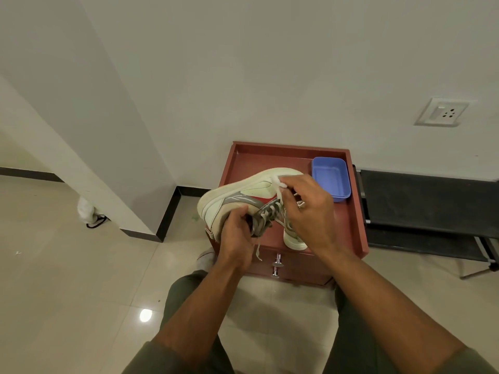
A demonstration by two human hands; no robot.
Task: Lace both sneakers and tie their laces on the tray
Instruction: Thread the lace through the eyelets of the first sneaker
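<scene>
Head view: a sneaker (243, 195), long axis near-left to far-right, is gripped at its heel by the left hand (237, 233); a lace (279, 184) is pinched at its toe by the nearer right hand (307, 209) over the tray (356, 220).

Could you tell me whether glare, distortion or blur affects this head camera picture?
Head view: a bright lamp reflection glares on the glossy floor; wide-angle distortion slants the walls and the pillar; lighting is soft and dim; the lifted sneaker and both hands, left and right, stay fairly sharp.
</scene>
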